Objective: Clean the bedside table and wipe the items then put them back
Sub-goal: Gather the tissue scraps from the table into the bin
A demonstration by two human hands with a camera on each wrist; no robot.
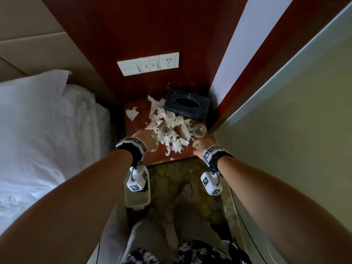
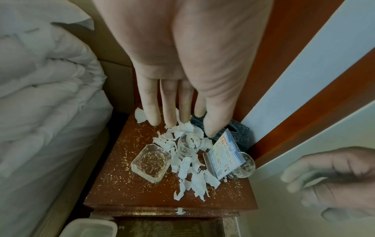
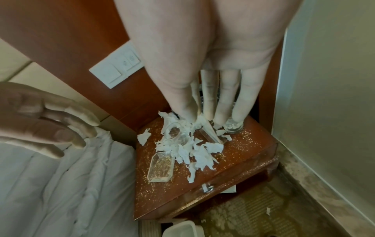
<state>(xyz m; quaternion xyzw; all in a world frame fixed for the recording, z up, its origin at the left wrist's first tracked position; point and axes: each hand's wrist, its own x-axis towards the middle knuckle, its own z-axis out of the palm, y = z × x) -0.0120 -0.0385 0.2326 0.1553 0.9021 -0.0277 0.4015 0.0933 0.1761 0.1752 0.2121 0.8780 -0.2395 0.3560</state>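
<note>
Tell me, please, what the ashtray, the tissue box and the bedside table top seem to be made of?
Ashtray: probably clear glass, thick see-through walls with bright edges.
Tissue box: dark, speckled, rigid; plastic or leatherette, unclear.
Bedside table top: reddish-brown glossy wood or veneer, reflective at its front edge.

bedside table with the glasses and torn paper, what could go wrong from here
1. Two glasses stand amid the paper scraps; sweeping the scraps could tip one off the table.
2. A card leans against the right glass, so lifting that glass may drop it.
3. Fine crumbs cover the top and the ashtray; a quick wipe could scatter them onto the bed. Both hands hover open, holding nothing.
</note>
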